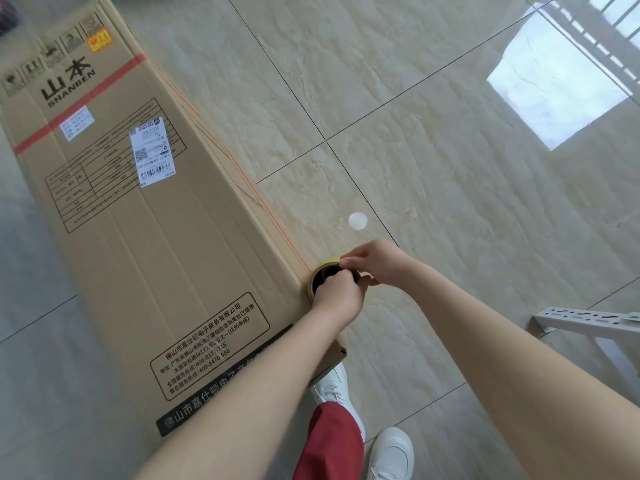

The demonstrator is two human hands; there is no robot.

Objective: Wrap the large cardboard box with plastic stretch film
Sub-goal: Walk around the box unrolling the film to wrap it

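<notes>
box: long brown cardboard box [145, 216] flat on tiled floor [450, 202] | yellow-rimmed film roll [325, 268] at its right edge | left hand [341, 296] gripping core, right hand [377, 261] pinching rim | film probably thin, clingy; best held by core

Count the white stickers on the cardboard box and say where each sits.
2. A small sticker overlaps the red tape; a larger barcode label lies to its right. The cardboard box has other faces hidden, so more may exist.
</notes>
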